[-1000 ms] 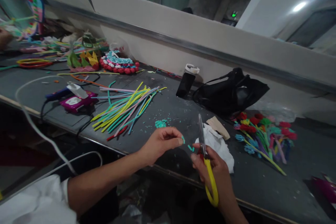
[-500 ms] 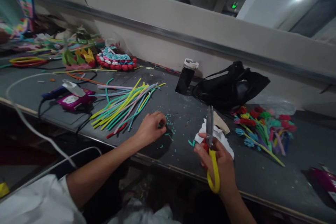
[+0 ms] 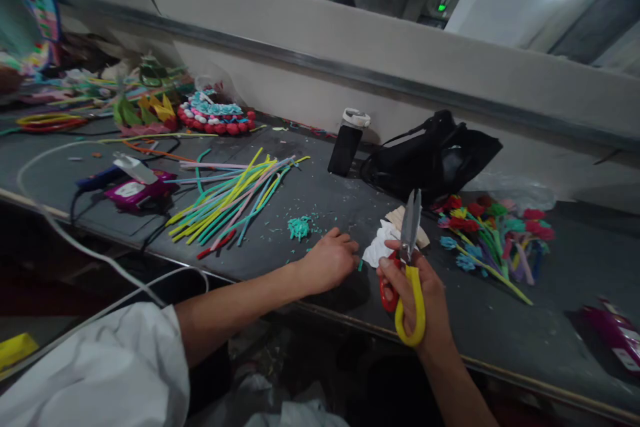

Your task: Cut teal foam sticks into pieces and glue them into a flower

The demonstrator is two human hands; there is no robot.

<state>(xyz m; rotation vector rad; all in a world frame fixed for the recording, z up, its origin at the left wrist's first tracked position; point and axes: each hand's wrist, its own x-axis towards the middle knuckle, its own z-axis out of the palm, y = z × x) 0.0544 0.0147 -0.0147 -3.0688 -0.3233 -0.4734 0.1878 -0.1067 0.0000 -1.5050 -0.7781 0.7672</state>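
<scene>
My right hand [image 3: 417, 293] is closed around a pair of scissors [image 3: 411, 233] with one yellow and one red handle. The blades point up and are nearly together. At the middle of the desk, my left hand [image 3: 330, 261] rests with its fingers curled down onto the surface, beside a small green snippet [image 3: 360, 266]. Its fingertips are partly hidden, so what they pinch is unclear. Just behind that hand lies a small heap of green snippets [image 3: 299, 227]. Farther left is a loose bundle of yellow, green, pink and blue pipe cleaners [image 3: 230, 200].
White crumpled paper [image 3: 383, 243] lies behind the scissors. At the back stand a black bottle [image 3: 345, 147] and a black bag [image 3: 430, 160]. Pipe-cleaner flowers [image 3: 493, 233] lie right; a purple device [image 3: 135, 192] with a cord sits left. Decorated crafts [image 3: 215, 113] are beyond it.
My left hand has moved right toward the scissors, and the green heap now shows where it was. The scissors have tilted slightly, still in my right hand. The view has shifted slightly.
</scene>
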